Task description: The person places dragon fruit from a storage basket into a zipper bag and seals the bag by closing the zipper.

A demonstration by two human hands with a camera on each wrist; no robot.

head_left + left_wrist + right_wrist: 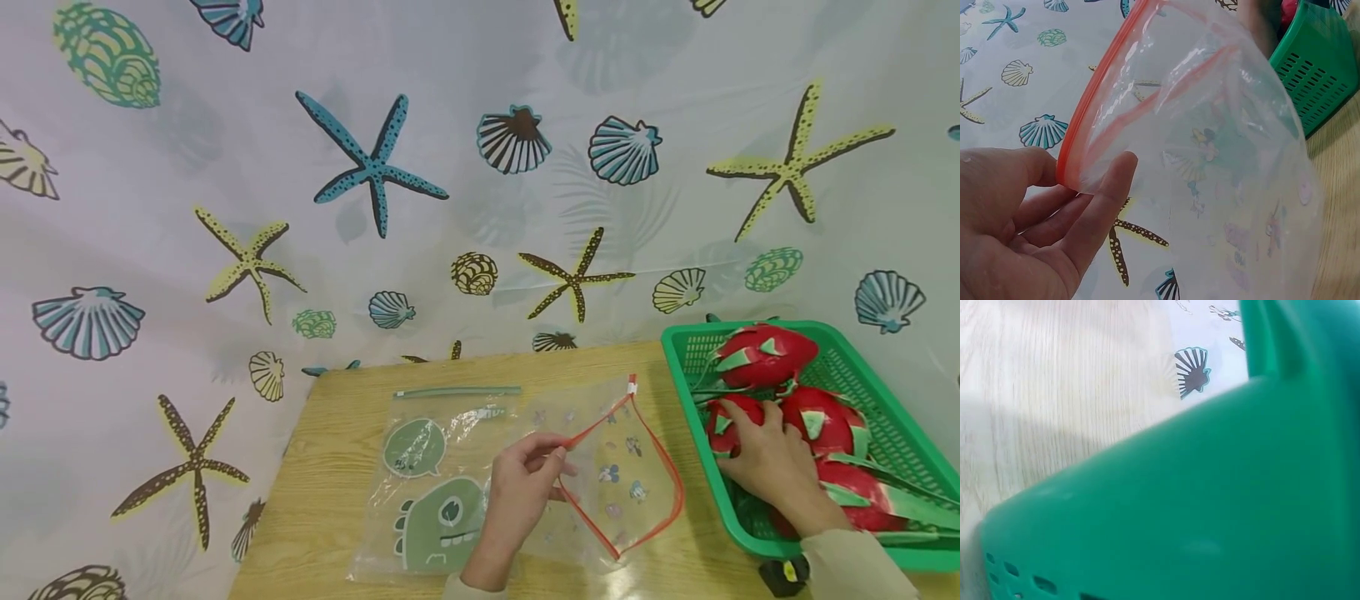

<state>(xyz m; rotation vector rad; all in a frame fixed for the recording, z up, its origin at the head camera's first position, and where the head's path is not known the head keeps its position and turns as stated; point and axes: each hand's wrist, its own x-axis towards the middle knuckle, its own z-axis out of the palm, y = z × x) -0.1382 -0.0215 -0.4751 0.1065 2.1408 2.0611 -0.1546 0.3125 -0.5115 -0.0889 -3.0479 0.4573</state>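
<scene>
No writing is legible. The left hand [517,492] pinches the red-rimmed zip bag [626,475] open mid-table; the right hand [772,462] curls over 1 dragon fruit [723,421] in the green basket [678,354] at the table's right edge.

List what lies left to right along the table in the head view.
Dinosaur-print bag → left hand → red-rimmed zip bag → right hand on a dragon fruit inside the green basket.

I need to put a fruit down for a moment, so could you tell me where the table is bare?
Bare wood lies between the red-edged bag and the green basket, and left of the dinosaur bag. The basket is crowded with dragon fruits.
</scene>
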